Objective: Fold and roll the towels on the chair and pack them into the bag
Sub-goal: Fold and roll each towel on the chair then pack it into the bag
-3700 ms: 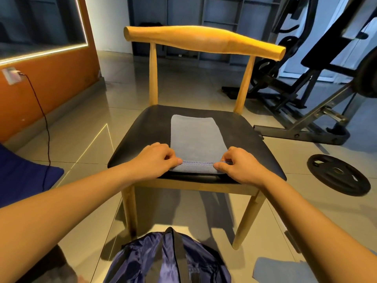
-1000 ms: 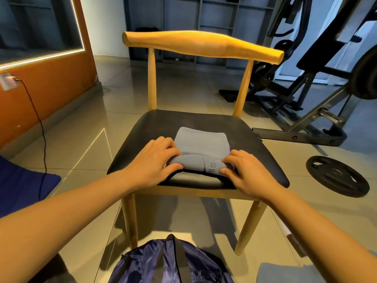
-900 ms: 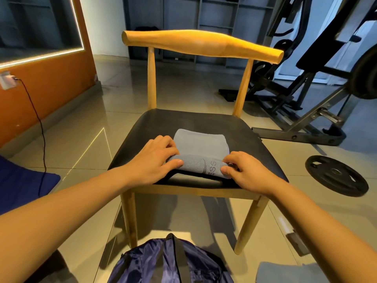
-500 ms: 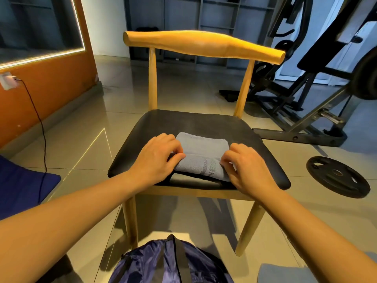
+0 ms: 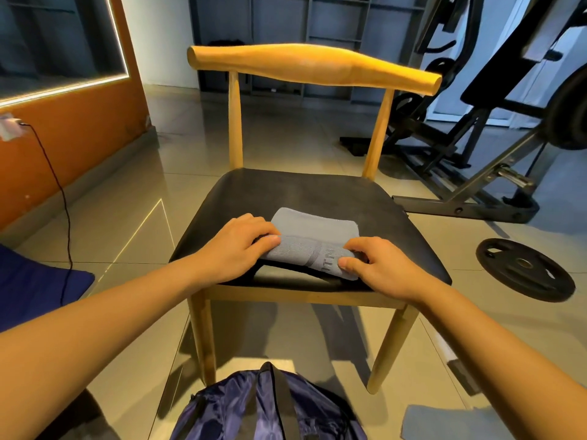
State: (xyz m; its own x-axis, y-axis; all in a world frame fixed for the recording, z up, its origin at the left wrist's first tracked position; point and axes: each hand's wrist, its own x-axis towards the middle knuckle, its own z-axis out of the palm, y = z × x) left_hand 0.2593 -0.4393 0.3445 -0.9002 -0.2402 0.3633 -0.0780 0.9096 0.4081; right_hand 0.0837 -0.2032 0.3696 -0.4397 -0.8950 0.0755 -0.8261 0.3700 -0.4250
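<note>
One grey-blue towel [image 5: 314, 225] at centre frame in the head view, partly rolled, low on the black seat of the chair [image 5: 301, 188]. Over the left end of the roll, the left hand [image 5: 236, 246], fingers curled across the top and thumb laid along the near side. At the right end, the right hand [image 5: 378, 265], pinching the cloth between thumb and bent fingers. Gripped at both ends, probably for an even, tight roll across the full width. Roll close to the seat's front edge; a short flat tail of cloth stretching toward the backrest, not yet taken up.

Soft, thick, finely looped cloth, with a woven band and pale lettering crossing the roll near the right end. Seat smooth, matte and padded-looking, corners rounded. Frame of pale wood: thick rounded back bar, slim round posts, tapered legs.

At bottom centre, on the glossy tiled floor [image 5: 127, 223], the bag [image 5: 241, 411]: navy, shiny, crumpled fabric with a dark strap down the middle. Set right below the chair's front, likely for a short reach at packing time. At lower right, a flat grey cloth [image 5: 425, 423], cut off by the frame edge, possibly another towel. At mid right, a black round weight plate [image 5: 524, 268].
</note>
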